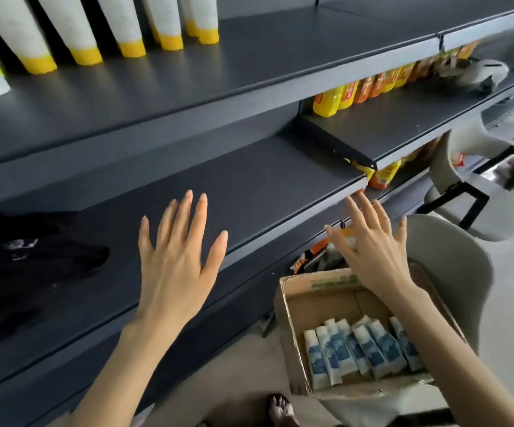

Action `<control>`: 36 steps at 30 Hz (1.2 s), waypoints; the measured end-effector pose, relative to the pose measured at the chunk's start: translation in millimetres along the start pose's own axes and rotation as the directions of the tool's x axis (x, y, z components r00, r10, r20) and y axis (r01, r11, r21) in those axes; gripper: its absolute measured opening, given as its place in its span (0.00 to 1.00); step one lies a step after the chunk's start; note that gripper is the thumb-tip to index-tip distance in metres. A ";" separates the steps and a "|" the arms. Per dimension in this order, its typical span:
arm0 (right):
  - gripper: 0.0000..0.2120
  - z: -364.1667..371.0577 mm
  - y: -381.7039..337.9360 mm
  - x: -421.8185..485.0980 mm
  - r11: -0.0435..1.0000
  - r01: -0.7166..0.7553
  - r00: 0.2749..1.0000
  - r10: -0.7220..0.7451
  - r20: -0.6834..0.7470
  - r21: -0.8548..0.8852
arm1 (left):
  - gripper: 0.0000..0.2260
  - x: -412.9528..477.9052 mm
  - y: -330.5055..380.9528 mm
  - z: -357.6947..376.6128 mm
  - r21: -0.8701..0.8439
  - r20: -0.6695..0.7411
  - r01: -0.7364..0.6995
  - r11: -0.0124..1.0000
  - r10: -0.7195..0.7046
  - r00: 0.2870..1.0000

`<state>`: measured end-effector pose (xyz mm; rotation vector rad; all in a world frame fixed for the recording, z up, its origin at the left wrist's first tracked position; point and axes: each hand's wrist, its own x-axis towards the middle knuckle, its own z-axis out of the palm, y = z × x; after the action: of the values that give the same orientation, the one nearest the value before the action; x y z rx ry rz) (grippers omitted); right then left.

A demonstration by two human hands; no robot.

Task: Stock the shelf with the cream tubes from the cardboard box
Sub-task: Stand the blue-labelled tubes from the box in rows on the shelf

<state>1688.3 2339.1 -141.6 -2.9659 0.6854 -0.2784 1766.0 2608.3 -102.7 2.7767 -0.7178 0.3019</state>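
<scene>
An open cardboard box point(292, 322) stands on a grey chair at the lower right. Inside it lie several white cream tubes with blue labels point(363, 349), side by side. My left hand point(174, 263) is spread flat with straight fingers over the dark middle shelf point(249, 186), holding nothing. My right hand point(370, 248) is open with fingers splayed, held above the far edge of the box and in front of the shelf's edge, also holding nothing.
The top shelf carries white tubes with yellow caps point(80, 32). Yellow and orange bottles point(351, 94) line the shelf to the right. A black cloth-like item point(33, 260) lies at the left of the middle shelf. Grey chairs point(453, 266) stand at the right.
</scene>
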 end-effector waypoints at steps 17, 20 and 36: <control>0.34 118.6 167.2 -58.8 0.945 -0.322 0.901 0.326 0.285 -0.061 | 0.32 8.5 60.4 175.5 -0.020 0.373 -0.026 0.999 0.032 0.927; 0.34 151.7 180.0 -63.5 0.945 -0.315 0.878 0.324 0.351 -0.085 | 0.31 2.4 73.9 208.9 -0.030 0.434 -0.048 0.998 0.056 0.899; 0.30 346.9 184.9 -89.0 0.992 0.017 0.640 0.087 0.763 -0.127 | 0.32 -24.7 116.3 331.3 -0.113 0.620 -0.148 0.983 0.186 0.762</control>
<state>1598.6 2227.1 -518.2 -2.7373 0.6263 1.0288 1731.6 2422.8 -399.7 2.7451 -1.0995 -0.6563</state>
